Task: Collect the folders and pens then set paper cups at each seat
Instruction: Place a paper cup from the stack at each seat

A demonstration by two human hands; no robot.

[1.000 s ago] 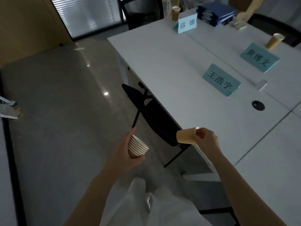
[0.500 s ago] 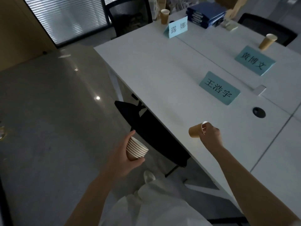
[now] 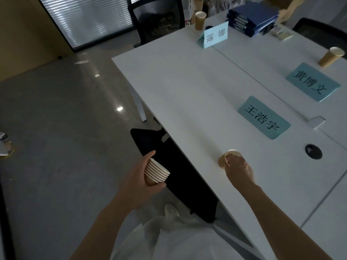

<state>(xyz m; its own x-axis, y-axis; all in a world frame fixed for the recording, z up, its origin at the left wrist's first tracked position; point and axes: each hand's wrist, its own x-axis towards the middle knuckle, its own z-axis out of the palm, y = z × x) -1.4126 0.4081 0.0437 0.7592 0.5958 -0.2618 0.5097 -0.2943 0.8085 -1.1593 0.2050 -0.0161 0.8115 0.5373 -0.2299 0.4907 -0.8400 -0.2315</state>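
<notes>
- A long white rectangular table (image 3: 187, 87) fills the right of the view, above a glossy grey floor (image 3: 56, 128).
- A black chair (image 3: 169, 166) is tucked under the near table edge; a black mesh-backed chair (image 3: 159, 17) stands at the far end.
- A stack of dark blue folders (image 3: 251, 17) lies at the far end of the table.
- Three pale teal paper name cards are set on the table: one near the middle (image 3: 263, 117), one to the right (image 3: 312, 82), and one standing upright at the far end (image 3: 216, 35).
- The left hand (image 3: 139, 184) is curled round a nested stack of brown paper cups (image 3: 156, 172), held off the table above the black chair.
- The right hand (image 3: 237, 168) is closed round a single brown paper cup (image 3: 225, 159), gripped near its rim over the table's near edge; whether its base touches the surface cannot be told.
- A brown paper cup (image 3: 331, 56) stands at the right seat, and another (image 3: 200, 20) beside the upright card.
- A black round cable grommet (image 3: 313, 151) is set into the tabletop.
</notes>
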